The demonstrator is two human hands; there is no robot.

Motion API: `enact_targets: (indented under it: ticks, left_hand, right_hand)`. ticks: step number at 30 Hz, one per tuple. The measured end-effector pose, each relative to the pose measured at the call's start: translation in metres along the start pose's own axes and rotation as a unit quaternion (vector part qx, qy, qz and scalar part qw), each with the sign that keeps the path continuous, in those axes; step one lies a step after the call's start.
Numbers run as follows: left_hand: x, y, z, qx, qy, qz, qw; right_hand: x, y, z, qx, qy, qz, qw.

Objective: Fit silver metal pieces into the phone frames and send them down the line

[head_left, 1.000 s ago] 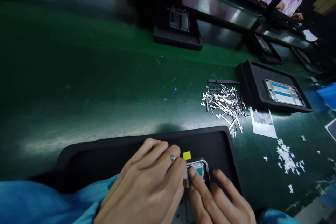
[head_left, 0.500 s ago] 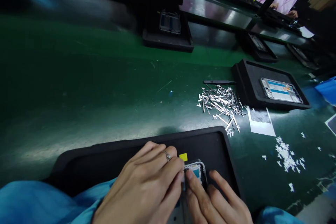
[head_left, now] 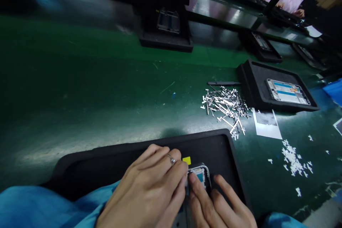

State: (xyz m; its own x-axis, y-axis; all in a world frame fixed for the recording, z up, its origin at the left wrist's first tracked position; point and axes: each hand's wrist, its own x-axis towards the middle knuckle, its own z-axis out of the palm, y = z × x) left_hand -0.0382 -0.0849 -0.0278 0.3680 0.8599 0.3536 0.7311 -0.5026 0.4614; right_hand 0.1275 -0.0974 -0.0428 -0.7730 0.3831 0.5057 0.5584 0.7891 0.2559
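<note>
A phone frame (head_left: 200,177), silver-rimmed with blue strips inside, lies in the black foam tray (head_left: 208,142) in front of me. My left hand (head_left: 149,185), wearing a ring, is curled over its left side with the fingers closed against the edge. From the lower right, my right hand (head_left: 216,203) presses its index fingertip onto the upper part of the frame, the thumb close beneath. Its outer fingers reach past the right rim. Both hands cover much of the frame, and anything small between the fingertips is hidden. A yellow tab (head_left: 186,160) shows just above the frame.
A pile of thin strips (head_left: 224,103) lies beyond the tray, with black tweezers (head_left: 223,83) behind it. Small white pieces (head_left: 294,158) and a printed sheet (head_left: 267,124) are to the right. Another foam tray (head_left: 256,82) holds a second frame (head_left: 288,92). People in pink sit opposite.
Both hands stay almost still on the phone frame. The view shifts slightly, and the foam tray at the far back has slid a little to the left.
</note>
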Motion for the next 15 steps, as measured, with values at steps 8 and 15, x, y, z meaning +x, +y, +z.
enact_targets:
  ticks: [8, 15]
  left_hand:
    - [-0.004, 0.006, 0.013, 0.042, 0.049, -0.058, 0.996]
    - [0.001, 0.001, 0.004, 0.059, -0.016, 0.035, 0.998]
  right_hand:
    - [-0.014, -0.002, -0.002, 0.002, -0.043, -0.031, 0.999]
    - [-0.023, -0.005, 0.002, 0.003, -0.051, -0.036, 0.998]
